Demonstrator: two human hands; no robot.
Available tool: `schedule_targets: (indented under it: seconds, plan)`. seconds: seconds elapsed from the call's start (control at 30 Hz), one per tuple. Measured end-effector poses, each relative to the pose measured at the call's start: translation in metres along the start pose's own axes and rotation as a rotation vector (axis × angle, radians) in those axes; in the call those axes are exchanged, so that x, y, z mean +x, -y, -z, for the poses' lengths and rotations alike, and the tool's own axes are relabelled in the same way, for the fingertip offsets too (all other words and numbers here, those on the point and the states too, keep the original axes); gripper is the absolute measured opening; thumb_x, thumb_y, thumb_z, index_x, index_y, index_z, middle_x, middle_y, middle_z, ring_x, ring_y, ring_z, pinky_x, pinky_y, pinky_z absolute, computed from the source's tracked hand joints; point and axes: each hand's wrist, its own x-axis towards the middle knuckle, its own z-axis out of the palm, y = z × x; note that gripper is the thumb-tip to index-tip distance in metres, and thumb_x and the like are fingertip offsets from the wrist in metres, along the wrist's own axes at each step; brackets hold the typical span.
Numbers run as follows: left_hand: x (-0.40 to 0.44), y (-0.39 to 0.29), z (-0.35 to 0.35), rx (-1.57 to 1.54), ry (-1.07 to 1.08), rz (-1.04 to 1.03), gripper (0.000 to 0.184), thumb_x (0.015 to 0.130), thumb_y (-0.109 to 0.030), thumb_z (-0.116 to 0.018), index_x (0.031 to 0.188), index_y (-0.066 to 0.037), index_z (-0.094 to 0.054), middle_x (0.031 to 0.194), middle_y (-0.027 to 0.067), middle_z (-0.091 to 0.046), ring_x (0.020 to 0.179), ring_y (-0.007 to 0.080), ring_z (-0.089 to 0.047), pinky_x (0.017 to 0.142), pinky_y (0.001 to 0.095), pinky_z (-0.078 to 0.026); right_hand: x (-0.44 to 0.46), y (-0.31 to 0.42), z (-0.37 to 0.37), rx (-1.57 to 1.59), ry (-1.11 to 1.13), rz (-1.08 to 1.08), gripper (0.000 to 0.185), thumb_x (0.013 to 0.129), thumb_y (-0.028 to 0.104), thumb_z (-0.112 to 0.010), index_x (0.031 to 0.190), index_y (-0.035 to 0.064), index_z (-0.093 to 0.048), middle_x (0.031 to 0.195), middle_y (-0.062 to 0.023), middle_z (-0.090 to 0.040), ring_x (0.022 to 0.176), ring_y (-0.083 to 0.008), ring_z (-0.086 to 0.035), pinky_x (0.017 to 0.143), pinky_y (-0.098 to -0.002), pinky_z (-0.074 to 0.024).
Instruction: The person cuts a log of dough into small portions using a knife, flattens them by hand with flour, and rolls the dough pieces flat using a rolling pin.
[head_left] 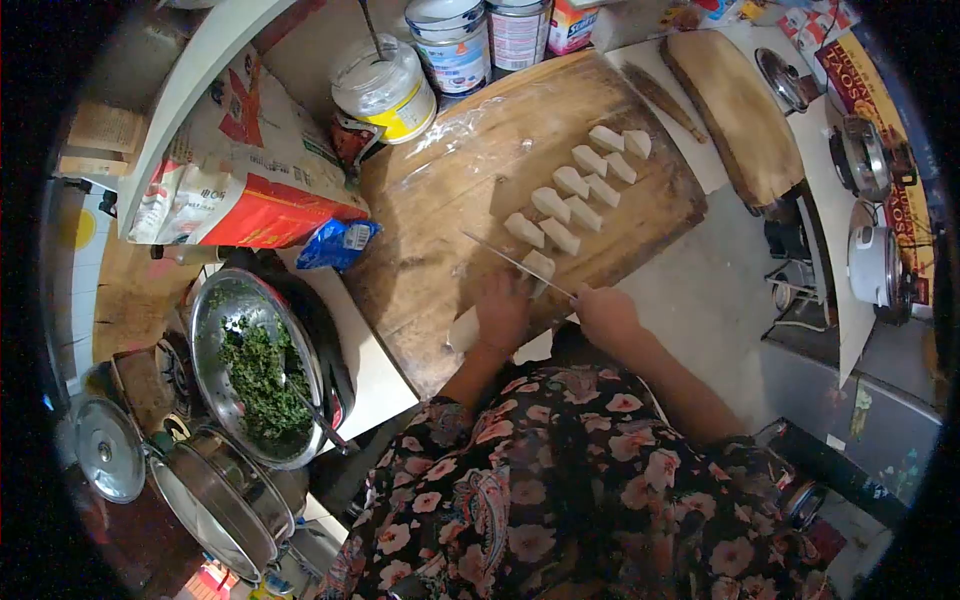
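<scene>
My right hand [607,315] is closed round the handle of a knife [512,261], whose thin blade points up and left across the wooden board [430,250]. Close to the blade, my left hand [502,308] grips a roll of pale dough from above. One end of the dough roll [463,332] shows beside the wrist; the rest is hidden under the hand. Just past the blade lies a cut piece of dough [540,264]. Several more dough pieces [570,181] lie in two slanting rows toward the board's upper right.
At left, a metal bowl [205,345] holds chopped greens [262,375] and a utensil. A large flour bag [250,165] and a blue packet [338,245] border the board. Tubs [450,60] stand behind. A second wooden board [735,115] and a rolling pin [662,102] lie right.
</scene>
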Motion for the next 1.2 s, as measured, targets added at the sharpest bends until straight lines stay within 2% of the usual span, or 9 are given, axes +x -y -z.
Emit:
schedule_targets:
  seconds: [0.2, 0.37, 0.5, 0.6, 0.67, 0.8, 0.87, 1.0, 1.2]
  plan:
    - [0.002, -0.005, -0.002, -0.091, -0.005, 0.084, 0.033, 0.069, -0.02, -0.062, 0.101, -0.013, -0.063, 0.1, 0.0129, -0.055, 0.09, 0.0305, -0.053, 0.072, 0.0422, -0.043, 0.012, 0.0, -0.004, -0.002, 0.071, -0.011, 0.02, 0.086, 0.022, -0.053, 0.087, 0.0032, -0.059, 0.076, -0.0188, -0.063, 0.075, -0.0352, -0.064, 0.065, -0.0467, -0.0499]
    - [0.001, -0.003, 0.005, -0.018, 0.146, 0.089, 0.04, 0.064, -0.018, -0.067, 0.103, -0.014, -0.061, 0.105, 0.0126, -0.054, 0.094, 0.0305, -0.052, 0.075, 0.0421, -0.043, 0.052, -0.004, -0.048, 0.038, 0.056, 0.025, 0.018, 0.079, 0.019, -0.058, 0.081, 0.0018, -0.061, 0.077, -0.0179, -0.063, 0.077, -0.0362, -0.063, 0.065, -0.0467, -0.0502]
    - [-0.009, 0.007, -0.007, -0.05, 0.033, 0.122, 0.044, 0.063, -0.017, -0.07, 0.105, -0.013, -0.059, 0.109, 0.0127, -0.053, 0.096, 0.0311, -0.052, 0.078, 0.0425, -0.044, 0.051, -0.011, -0.054, 0.139, 0.013, 0.015, 0.017, 0.079, 0.019, -0.058, 0.082, 0.0027, -0.061, 0.077, -0.018, -0.063, 0.075, -0.0369, -0.063, 0.065, -0.0475, -0.05]
    - [-0.006, 0.013, 0.014, -0.164, 0.117, 0.256, 0.044, 0.067, -0.019, -0.07, 0.108, -0.011, -0.057, 0.108, 0.0138, -0.055, 0.098, 0.0332, -0.053, 0.082, 0.0427, -0.045, 0.046, -0.012, -0.043, 0.111, 0.009, 0.119, 0.019, 0.081, 0.021, -0.057, 0.084, 0.0035, -0.06, 0.076, -0.0191, -0.063, 0.074, -0.0382, -0.062, 0.065, -0.0478, -0.0496]
    - [-0.002, 0.021, 0.021, -0.433, 0.052, 0.522, 0.041, 0.074, -0.022, -0.068, 0.11, -0.01, -0.055, 0.107, 0.0153, -0.056, 0.099, 0.0366, -0.054, 0.084, 0.043, -0.045, 0.037, 0.001, -0.025, 0.256, -0.05, -0.069, 0.02, 0.082, 0.023, -0.056, 0.086, 0.0038, -0.06, 0.076, -0.0202, -0.062, 0.073, -0.0395, -0.061, 0.065, -0.0484, -0.0486]
    - [-0.002, 0.039, 0.015, -0.444, 0.074, 0.579, 0.038, 0.078, -0.024, -0.066, 0.111, -0.009, -0.055, 0.107, 0.0169, -0.057, 0.099, 0.0374, -0.055, 0.083, 0.043, -0.046, 0.029, 0.003, -0.02, 0.266, -0.171, 0.04, 0.021, 0.084, 0.024, -0.055, 0.088, 0.0038, -0.06, 0.076, -0.0205, -0.062, 0.073, -0.0402, -0.06, 0.065, -0.0492, -0.0474]
    - [-0.003, 0.042, 0.01, -0.476, 0.114, 0.618, 0.038, 0.078, -0.025, -0.067, 0.11, -0.009, -0.055, 0.108, 0.017, -0.058, 0.097, 0.0373, -0.056, 0.081, 0.0439, -0.046, 0.022, 0.012, -0.012, 0.242, -0.034, -0.004, 0.02, 0.085, 0.023, -0.054, 0.087, 0.0039, -0.059, 0.073, -0.0203, -0.061, 0.072, -0.0397, -0.06, 0.064, -0.05, -0.0464]
    - [-0.004, 0.046, 0.01, -0.461, 0.021, 0.527, 0.038, 0.078, -0.027, -0.068, 0.109, -0.009, -0.056, 0.106, 0.0164, -0.059, 0.097, 0.0364, -0.057, 0.08, 0.0441, -0.047, 0.015, 0.021, -0.01, 0.176, -0.033, 0.031, 0.019, 0.085, 0.023, -0.055, 0.085, 0.0037, -0.057, 0.07, -0.0198, -0.06, 0.071, -0.0392, -0.059, 0.062, -0.0494, -0.0463]
    - [-0.001, 0.043, 0.012, -0.528, 0.144, 0.691, 0.042, 0.075, -0.028, -0.07, 0.11, -0.009, -0.056, 0.106, 0.0162, -0.059, 0.098, 0.036, -0.056, 0.082, 0.044, -0.046, 0.024, 0.02, -0.027, 0.217, -0.092, 0.097, 0.02, 0.083, 0.023, -0.056, 0.082, 0.0032, -0.054, 0.071, -0.0176, -0.058, 0.07, -0.0384, -0.059, 0.061, -0.0484, -0.0463]
